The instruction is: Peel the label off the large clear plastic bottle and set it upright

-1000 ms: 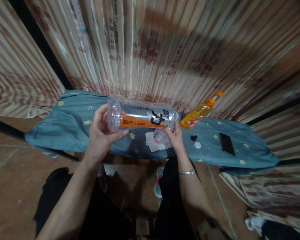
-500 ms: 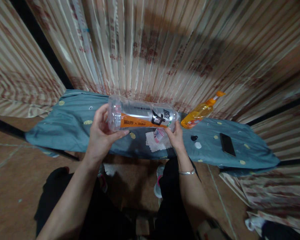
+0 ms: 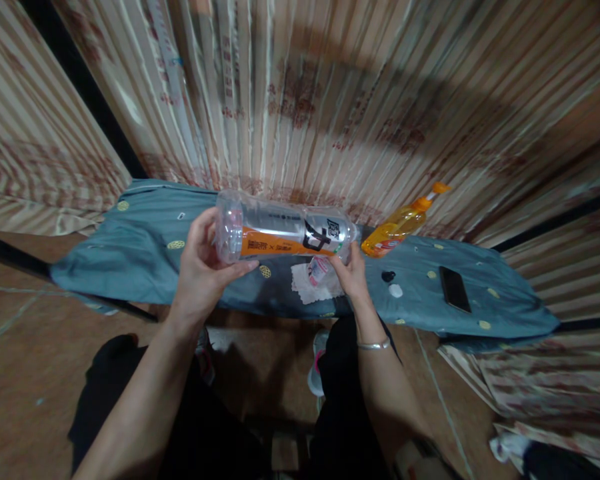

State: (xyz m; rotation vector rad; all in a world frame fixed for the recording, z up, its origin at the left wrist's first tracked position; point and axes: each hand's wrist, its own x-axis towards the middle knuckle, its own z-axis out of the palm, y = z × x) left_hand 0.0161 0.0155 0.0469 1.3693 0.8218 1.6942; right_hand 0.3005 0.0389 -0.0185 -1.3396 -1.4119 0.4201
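A clear plastic bottle [image 3: 280, 233] with an orange and black label lies level in the air above a bench draped in blue cloth [image 3: 145, 247]. My left hand [image 3: 203, 267] is wrapped round its wide bottom end. At the bottle's neck end, my right hand [image 3: 351, 273] pinches with its fingers closed; a silver bangle is on that wrist. A small white cloth [image 3: 305, 283] lies on the blue cloth just below the bottle.
An orange squeeze bottle [image 3: 397, 223] with a nozzle leans at the back of the bench. A black phone [image 3: 454, 288] lies to the right, a small black cap [image 3: 387, 275] and a white disc [image 3: 395, 290] between them. Striped curtains hang behind. My knees are below.
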